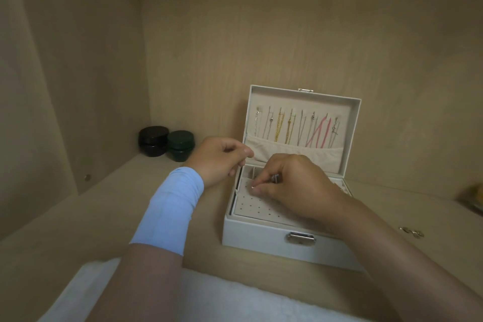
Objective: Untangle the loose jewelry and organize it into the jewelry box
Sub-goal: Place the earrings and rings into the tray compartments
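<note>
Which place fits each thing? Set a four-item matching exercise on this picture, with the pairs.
Things: 1 pink necklace; 2 black jar; 3 loose pieces; 4 right hand.
Places: A on the shelf right of the jewelry box; B over the holed panel, pinching a metal piece; C hanging in the open lid; D back left, beside the green jar.
Pairs: 1-C, 2-D, 3-A, 4-B.

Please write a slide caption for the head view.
Right hand pinches a silver piece over the holed pad of the open jewelry box.

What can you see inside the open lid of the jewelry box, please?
Several chains hang in the lid: silver, gold and one pink. A fabric pocket covers their lower ends.
</note>
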Demonstrator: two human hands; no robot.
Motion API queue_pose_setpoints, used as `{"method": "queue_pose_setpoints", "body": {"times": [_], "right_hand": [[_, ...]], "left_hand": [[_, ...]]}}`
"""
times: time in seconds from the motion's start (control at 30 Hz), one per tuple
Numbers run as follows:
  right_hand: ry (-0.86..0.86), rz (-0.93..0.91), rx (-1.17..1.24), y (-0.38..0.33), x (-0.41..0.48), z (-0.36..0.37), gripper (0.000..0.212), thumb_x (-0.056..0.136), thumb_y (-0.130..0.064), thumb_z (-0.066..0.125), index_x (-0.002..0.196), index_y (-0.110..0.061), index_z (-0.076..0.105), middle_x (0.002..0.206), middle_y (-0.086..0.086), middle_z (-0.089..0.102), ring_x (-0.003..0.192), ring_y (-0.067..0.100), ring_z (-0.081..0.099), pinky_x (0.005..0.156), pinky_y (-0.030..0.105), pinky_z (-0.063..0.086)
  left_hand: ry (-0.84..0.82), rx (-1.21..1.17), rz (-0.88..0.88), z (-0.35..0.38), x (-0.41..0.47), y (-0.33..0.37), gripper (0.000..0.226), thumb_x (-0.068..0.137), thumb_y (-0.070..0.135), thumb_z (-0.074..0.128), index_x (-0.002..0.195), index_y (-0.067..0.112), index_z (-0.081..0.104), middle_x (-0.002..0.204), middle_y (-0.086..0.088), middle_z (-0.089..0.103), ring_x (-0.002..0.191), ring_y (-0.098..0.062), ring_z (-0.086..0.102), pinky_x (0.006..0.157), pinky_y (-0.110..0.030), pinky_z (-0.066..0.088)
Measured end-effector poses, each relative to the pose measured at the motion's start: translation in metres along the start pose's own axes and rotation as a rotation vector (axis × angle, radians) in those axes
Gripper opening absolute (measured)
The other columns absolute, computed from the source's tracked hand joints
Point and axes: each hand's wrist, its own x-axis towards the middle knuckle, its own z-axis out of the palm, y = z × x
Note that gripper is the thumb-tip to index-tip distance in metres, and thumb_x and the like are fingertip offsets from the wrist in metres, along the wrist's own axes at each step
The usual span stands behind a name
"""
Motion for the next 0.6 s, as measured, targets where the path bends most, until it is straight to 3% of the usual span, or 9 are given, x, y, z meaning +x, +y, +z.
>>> {"method": "queue_pose_setpoints", "body": {"times": [0.2, 0.37, 0.5, 0.6], "right_hand": [[0.013, -0.042, -0.109, -0.008, -0.002, 0.007, 0.008, 0.079, -0.042, 0.08, 0.079, -0.035, 0.075, 0.088, -0.017, 0.065, 0.08, -0.002, 0.057, 0.072, 0.025, 0.048], [-0.003, -0.111, -0.181, -0.006, -0.007, 0.005, 0.009, 0.082, -0.041, 0.075, 0.077, -0.034, 0.074, 0.086, -0.02, 0.062, 0.08, -0.003, 0.058, 0.069, 0.024, 0.046], [-0.086, -0.083, -0.063, -0.001, -0.006, -0.002, 0.007, 0.085, -0.038, 0.071, 0.082, -0.035, 0.076, 0.087, -0.02, 0.065, 0.076, -0.006, 0.057, 0.07, 0.023, 0.045], [0.008, -0.012, 0.044, 0.007, -0.004, -0.014, 0.006, 0.089, -0.031, 0.069, 0.09, -0.034, 0.075, 0.085, -0.024, 0.067, 0.068, -0.007, 0.057, 0.065, 0.017, 0.04]], "left_hand": [[0.041, -0.006, 0.031, 0.0, 0.005, -0.005, 0.02, 0.095, 0.029, 0.056, 0.091, 0.027, 0.075, 0.071, 0.012, 0.064, 0.054, -0.006, 0.052, 0.066, -0.023, 0.047], [0.016, -0.074, 0.01, 0.004, 0.006, -0.002, 0.026, 0.096, 0.021, 0.049, 0.097, 0.028, 0.074, 0.078, 0.01, 0.064, 0.059, -0.009, 0.055, 0.058, -0.02, 0.04], [-0.051, -0.09, -0.002, 0.006, 0.004, 0.001, 0.029, 0.099, 0.015, 0.046, 0.112, 0.024, 0.069, 0.087, 0.01, 0.067, 0.059, -0.009, 0.056, 0.052, -0.013, 0.039], [-0.057, -0.075, 0.017, 0.01, 0.003, 0.004, 0.025, 0.099, 0.019, 0.048, 0.117, 0.024, 0.065, 0.093, 0.01, 0.072, 0.06, -0.011, 0.06, 0.056, -0.015, 0.043]]}}
